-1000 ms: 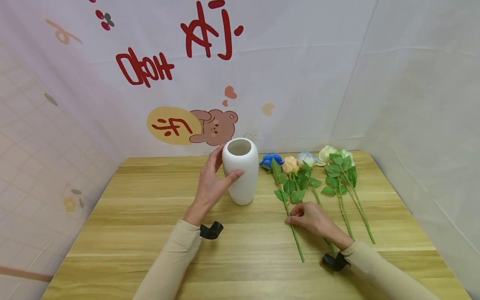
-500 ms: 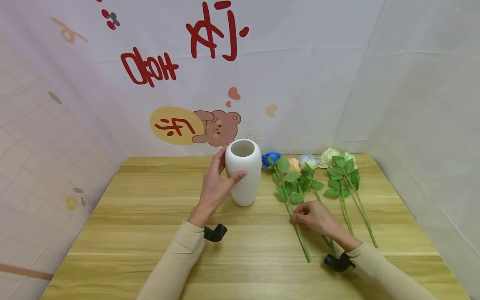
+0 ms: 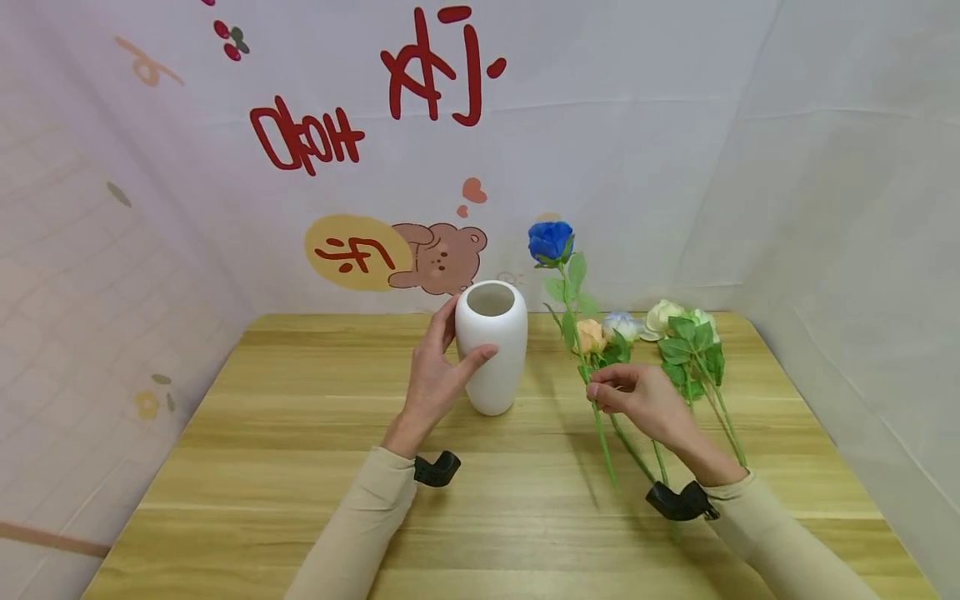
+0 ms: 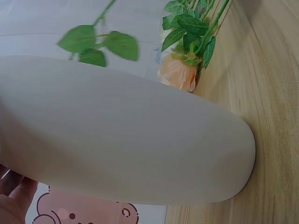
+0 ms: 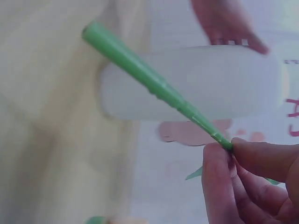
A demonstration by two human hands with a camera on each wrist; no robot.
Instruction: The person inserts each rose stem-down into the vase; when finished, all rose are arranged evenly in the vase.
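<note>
A white vase [image 3: 493, 358] stands upright on the wooden table. My left hand [image 3: 433, 375] holds its left side, thumb across the front and fingers going behind it. Above the table, slightly tilted, is a blue rose [image 3: 551, 242] with a long green stem. My right hand [image 3: 647, 402] pinches that stem between thumb and fingers, to the right of the vase and apart from it. The right wrist view shows the stem's lower end [image 5: 117, 52] sticking out past the fingertips. In the left wrist view the vase [image 4: 126, 135] hides most of the hand.
On the table's right side lie a peach rose [image 3: 590, 335], a pale blue flower [image 3: 621, 325] and white roses [image 3: 663, 318], their stems pointing toward the front. A printed cloth wall [image 3: 615, 167] rises behind the table [image 3: 300, 467].
My right hand has lifted the blue rose off the table, so its bloom now rises above the vase's rim. The left hand stays on the vase. The head view has shifted slightly.
</note>
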